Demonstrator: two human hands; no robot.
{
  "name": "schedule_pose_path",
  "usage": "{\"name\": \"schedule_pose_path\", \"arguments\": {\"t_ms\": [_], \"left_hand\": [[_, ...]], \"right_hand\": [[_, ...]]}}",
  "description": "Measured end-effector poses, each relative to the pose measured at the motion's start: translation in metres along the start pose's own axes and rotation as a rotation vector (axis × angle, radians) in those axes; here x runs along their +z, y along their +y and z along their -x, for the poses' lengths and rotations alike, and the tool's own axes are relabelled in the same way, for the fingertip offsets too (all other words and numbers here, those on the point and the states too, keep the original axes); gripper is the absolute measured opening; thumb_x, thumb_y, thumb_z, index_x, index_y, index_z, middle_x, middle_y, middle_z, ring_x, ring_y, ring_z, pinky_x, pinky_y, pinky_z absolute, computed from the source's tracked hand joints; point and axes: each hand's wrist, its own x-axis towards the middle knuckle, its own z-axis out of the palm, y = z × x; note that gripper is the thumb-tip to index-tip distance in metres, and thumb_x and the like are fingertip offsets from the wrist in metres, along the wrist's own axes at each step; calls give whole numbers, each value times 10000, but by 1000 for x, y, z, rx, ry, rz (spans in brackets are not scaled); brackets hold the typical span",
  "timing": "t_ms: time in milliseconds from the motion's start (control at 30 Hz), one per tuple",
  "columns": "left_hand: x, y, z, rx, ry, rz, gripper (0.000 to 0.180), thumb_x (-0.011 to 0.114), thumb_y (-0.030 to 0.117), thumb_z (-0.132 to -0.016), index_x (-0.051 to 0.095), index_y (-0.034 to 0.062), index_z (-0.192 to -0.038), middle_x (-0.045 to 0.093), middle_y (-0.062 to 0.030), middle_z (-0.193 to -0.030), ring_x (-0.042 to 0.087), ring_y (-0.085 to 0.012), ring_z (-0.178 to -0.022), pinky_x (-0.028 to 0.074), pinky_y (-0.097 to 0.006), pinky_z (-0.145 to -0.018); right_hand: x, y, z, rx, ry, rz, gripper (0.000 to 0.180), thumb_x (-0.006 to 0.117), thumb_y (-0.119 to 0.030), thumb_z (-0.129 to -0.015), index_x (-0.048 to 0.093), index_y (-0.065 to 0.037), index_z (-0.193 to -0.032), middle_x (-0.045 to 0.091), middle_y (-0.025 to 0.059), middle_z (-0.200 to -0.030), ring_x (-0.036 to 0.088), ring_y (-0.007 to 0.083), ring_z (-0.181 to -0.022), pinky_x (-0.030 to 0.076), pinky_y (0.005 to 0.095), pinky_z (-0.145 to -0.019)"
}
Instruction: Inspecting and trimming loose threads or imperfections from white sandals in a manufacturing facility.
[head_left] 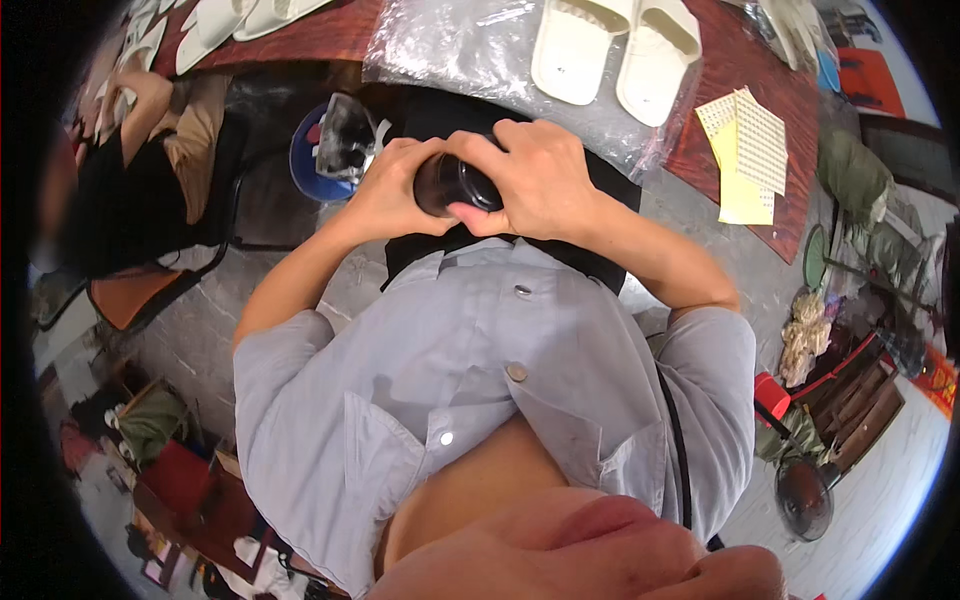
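Note:
Close to my body, between both hands, is a dark glossy rounded container (440,184), perhaps a cup or bottle; its exact kind is unclear. My left hand (392,192) wraps around its left side. From the right, my right hand (535,180) closes over its top and side, the thumb bent across the near end. The fingers hide much of it. Beyond my hands, a pair of white slide sandals (578,55) lies on clear plastic sheeting (455,60) on the table.
Yellow sticker sheets (750,150) lie on the red-brown table (745,75) at right. More white slides (215,30) sit far left. A blue bin (310,165) stands on the floor, left of my hands. Another person (140,170) sits at far left. A fan (805,497) stands lower right.

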Motion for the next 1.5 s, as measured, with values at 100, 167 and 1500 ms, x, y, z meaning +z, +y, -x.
{"name": "schedule_pose_path", "arguments": {"t_ms": [100,167,1500], "left_hand": [[5,7,5,-38,116,8,664,835,278,-537,628,82,-1136,674,-96,-983,591,-352,-971,463,-438,-897],[7,9,6,23,198,-9,622,827,270,-550,636,82,-1112,688,-90,-964,609,-337,-948,470,-432,-881],[-8,-382,99,-840,1166,57,623,864,185,-620,601,109,-1180,704,-178,-1004,686,-323,-983,530,-422,-837]], "right_hand": [[1,-8,0,160,-29,-5,596,745,-567,-674,622,-206,-1132,541,85,-687,579,293,-565,463,412,-525],[4,-1,-2,88,-3,-13,623,758,-564,-640,626,-200,-1129,548,75,-687,584,283,-568,468,402,-518],[95,18,11,428,-434,-335,424,694,-53,-887,603,-44,-1301,602,151,-783,579,250,-667,484,348,-642]]}}
